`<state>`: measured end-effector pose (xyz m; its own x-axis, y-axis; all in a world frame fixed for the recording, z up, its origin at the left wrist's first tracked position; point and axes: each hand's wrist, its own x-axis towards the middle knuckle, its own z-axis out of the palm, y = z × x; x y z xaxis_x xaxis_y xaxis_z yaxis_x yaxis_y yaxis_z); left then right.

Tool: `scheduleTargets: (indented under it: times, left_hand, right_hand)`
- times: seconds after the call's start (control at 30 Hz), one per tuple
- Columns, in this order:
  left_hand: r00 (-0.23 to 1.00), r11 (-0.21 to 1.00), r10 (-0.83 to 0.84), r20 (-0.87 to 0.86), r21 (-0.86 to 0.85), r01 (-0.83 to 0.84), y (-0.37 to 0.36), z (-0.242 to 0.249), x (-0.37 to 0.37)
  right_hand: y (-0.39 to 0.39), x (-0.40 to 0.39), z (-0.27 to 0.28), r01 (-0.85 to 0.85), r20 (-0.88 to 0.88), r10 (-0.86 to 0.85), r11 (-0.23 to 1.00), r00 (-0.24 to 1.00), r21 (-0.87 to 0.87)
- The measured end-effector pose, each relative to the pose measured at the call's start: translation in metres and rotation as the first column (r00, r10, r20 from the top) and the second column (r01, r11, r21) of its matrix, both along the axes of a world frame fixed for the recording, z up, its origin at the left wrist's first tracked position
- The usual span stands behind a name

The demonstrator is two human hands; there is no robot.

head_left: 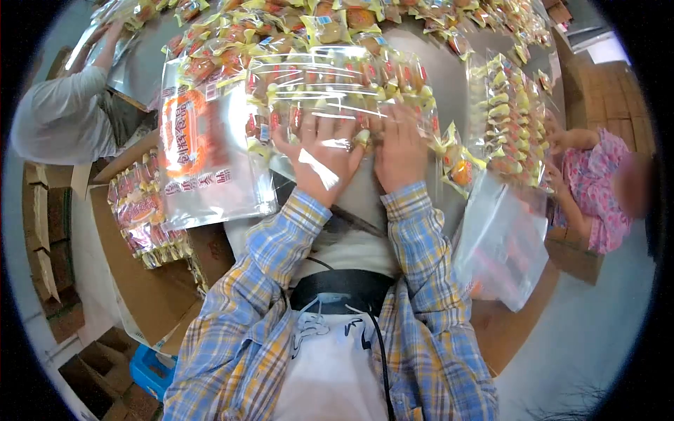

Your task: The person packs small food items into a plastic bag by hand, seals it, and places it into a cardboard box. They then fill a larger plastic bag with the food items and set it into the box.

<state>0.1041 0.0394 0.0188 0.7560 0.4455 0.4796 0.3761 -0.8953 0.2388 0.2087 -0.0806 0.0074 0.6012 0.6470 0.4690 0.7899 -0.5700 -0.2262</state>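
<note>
My left hand (321,156) and my right hand (400,149) are both reaching into a large clear plastic bag (330,88) that lies on the grey table (449,77) in front of me. The bag holds several small yellow-and-red wrapped snack packs. My fingers are spread among the packs under the film, and I cannot tell whether they hold any. A heap of loose snack packs (281,35) lies just beyond the bag. Both arms wear blue-and-yellow plaid sleeves.
An empty printed bag (200,151) hangs at my left over an open cardboard box (140,281) with filled bags (144,214) inside. A person in pink (597,189) at right holds a filled bag (512,126). Another person in grey (63,112) works at far left. A blue crate (151,372) sits on the floor.
</note>
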Motion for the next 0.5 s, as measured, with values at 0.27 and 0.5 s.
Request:
scheduleTargets:
  times: [0.27, 0.5]
  left_hand:
    - [0.999, 0.993, -0.040, 0.004, 0.109, 0.039, -0.001, -0.016, -0.005]
    - [0.995, 1.000, 0.006, -0.100, 0.028, -0.003, -0.011, -0.004, 0.001]
  right_hand:
    - [-0.007, 0.004, -0.016, 0.017, 0.143, -0.021, 0.999, 0.990, 0.032]
    - [-0.016, 0.005, -0.020, -0.019, 0.144, 0.015, 0.999, 0.989, 0.031]
